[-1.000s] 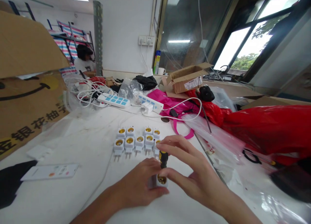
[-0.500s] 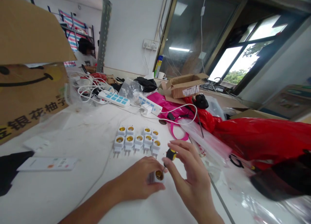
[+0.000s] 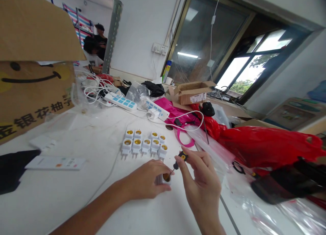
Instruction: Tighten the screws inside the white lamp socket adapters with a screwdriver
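Note:
My left hand (image 3: pixel 150 179) is closed around a white plug-in lamp socket (image 3: pixel 166 181), its gold-coloured opening facing up towards me. Between the thumb and fingers of my right hand (image 3: pixel 197 180) is a small black and yellow screwdriver (image 3: pixel 182 155). Its thin shaft slants down to the left, with the tip inside the opening of the socket. Just beyond my left hand, several like lamp sockets (image 3: pixel 137 144) stand in two rows on the white table (image 3: pixel 109 201), gold openings up and plug pins towards me.
Behind the sockets lie white power strips (image 3: pixel 121 101) with tangled cables. A large cardboard box (image 3: pixel 38 95) stands at the left, beside a white card (image 3: pixel 56 163). Red plastic bags (image 3: pixel 267 145) and clear plastic cover the right side. A person (image 3: pixel 93 49) is in the far background.
The screwdriver has tilted and its tip has moved into the socket's opening, where before it was at the rim. My left hand keeps its grip. A second person has come into view far back.

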The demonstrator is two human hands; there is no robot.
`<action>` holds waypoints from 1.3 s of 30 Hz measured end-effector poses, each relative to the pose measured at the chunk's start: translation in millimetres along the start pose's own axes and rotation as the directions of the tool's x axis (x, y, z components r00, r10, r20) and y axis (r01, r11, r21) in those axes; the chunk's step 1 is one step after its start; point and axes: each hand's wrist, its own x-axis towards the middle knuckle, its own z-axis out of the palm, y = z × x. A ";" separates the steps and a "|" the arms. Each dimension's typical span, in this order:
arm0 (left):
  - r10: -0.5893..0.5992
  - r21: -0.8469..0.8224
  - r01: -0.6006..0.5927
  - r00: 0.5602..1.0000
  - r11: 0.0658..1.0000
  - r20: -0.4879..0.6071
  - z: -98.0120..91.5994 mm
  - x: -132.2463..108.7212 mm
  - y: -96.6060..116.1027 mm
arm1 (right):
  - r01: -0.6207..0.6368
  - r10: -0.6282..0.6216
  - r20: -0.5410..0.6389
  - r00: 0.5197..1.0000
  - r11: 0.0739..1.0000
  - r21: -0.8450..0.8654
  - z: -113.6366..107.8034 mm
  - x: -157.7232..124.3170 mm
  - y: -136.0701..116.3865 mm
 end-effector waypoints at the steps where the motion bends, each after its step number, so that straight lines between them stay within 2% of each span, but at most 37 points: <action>1: 0.007 -0.005 -0.007 1.000 1.000 0.001 0.1 0.7 -0.2 | -0.028 0.027 0.020 0.999 0.999 0.040 -0.2 0.4 1.2; 3: 0.014 -0.014 -0.014 1.000 1.000 0.001 0.6 1.5 -0.9 | -0.068 0.061 0.064 0.996 0.992 0.104 -0.6 0.2 3.5; 5: 0.008 -0.011 -0.007 1.000 1.000 0.004 1.0 1.5 -1.9 | -0.055 0.050 0.067 0.996 0.996 0.069 -0.8 -1.3 5.8; 8: -0.015 -0.017 0.015 1.000 1.000 0.006 0.8 0.9 -2.7 | -0.005 0.004 -0.028 1.000 0.999 -0.037 -1.0 -4.2 9.1; 10: -0.016 -0.035 0.016 1.000 0.999 0.006 -0.2 0.6 -2.5 | -0.014 0.014 -0.062 0.998 1.000 0.006 -2.0 -5.9 10.3; 13: -0.008 -0.049 0.009 1.000 0.999 0.014 -2.5 0.5 -1.0 | -0.045 0.040 0.036 0.999 0.987 0.152 -4.5 -7.6 9.9; 15: -0.021 -0.046 0.022 0.999 0.999 0.027 -5.0 0.5 1.4 | -0.046 0.034 0.084 0.996 0.988 0.148 -5.8 -8.4 9.0; 19: -0.079 -0.055 0.083 0.994 0.995 0.074 -11.9 0.5 10.1 | -0.034 0.034 0.018 0.999 0.999 0.034 -6.3 -10.4 7.4; 21: -0.111 -0.058 0.117 0.989 0.991 0.097 -15.2 0.5 14.5 | -0.060 0.056 0.036 0.998 0.992 0.111 -6.8 -11.9 5.8; 23: -0.144 -0.050 0.150 0.983 0.987 0.116 -17.2 0.5 17.0 | -0.072 0.054 0.103 0.993 0.983 0.170 -7.9 -13.5 3.5; 25: -0.147 -0.047 0.154 0.981 0.987 0.124 -17.5 0.2 17.2 | -0.031 0.015 0.128 0.992 0.992 0.120 -8.8 -14.7 1.0; 28: -0.126 -0.059 0.135 0.984 0.989 0.126 -16.7 -0.4 15.5 | 0.039 -0.039 0.059 0.997 0.999 -0.003 -9.1 -15.7 -1.9; 30: -0.132 -0.066 0.141 0.984 0.988 0.123 -16.8 -0.9 15.0 | 0.025 -0.026 0.053 0.998 0.999 0.019 -8.9 -16.0 -3.8; 34: -0.142 -0.081 0.153 0.981 0.985 0.129 -18.0 -0.7 17.0 | -0.003 -0.010 0.142 0.990 0.996 0.090 -9.8 -16.8 -6.9; 37: -0.132 -0.072 0.143 0.981 0.987 0.145 -18.6 0.1 18.8 | 0.070 -0.066 0.094 0.993 0.997 -0.038 -10.4 -17.9 -6.7; 39: -0.135 -0.074 0.146 0.981 0.987 0.141 -19.0 0.1 19.5 | 0.076 -0.071 0.056 0.996 0.994 -0.076 -10.7 -18.7 -5.7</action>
